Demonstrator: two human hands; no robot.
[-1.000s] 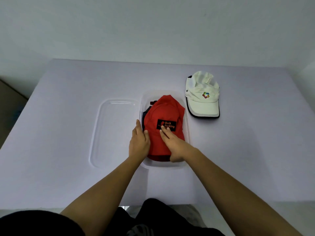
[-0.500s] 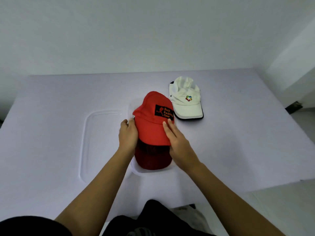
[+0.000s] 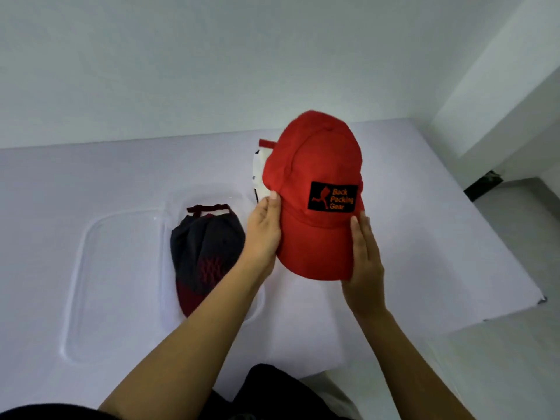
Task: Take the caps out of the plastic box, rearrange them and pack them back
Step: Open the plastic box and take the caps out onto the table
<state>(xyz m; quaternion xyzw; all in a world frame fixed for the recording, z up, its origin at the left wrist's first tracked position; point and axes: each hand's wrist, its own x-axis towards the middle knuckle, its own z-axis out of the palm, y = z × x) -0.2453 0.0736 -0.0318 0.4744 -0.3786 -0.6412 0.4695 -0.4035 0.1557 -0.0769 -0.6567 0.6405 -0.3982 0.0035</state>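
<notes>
A red cap [image 3: 315, 165] with a black "Back Packing Gear" patch is held up above the table, brim toward me. My left hand [image 3: 263, 231] grips the brim's left edge and my right hand [image 3: 365, 262] grips its right edge. Below and to the left, a dark navy cap with a maroon brim [image 3: 206, 253] lies in the clear plastic box [image 3: 169, 204]. Behind the red cap only a sliver of the white cap [image 3: 260, 174] shows on the table.
The box's clear lid [image 3: 112, 286] lies flat on the white table [image 3: 424, 237] just left of the box. The table's right edge drops off near a floor gap and white wall. My dark clothing fills the bottom of the view.
Both hands lifted the red cap out of the box and carried it up and to the right. The navy cap underneath is now uncovered. The camera view swung right.
</notes>
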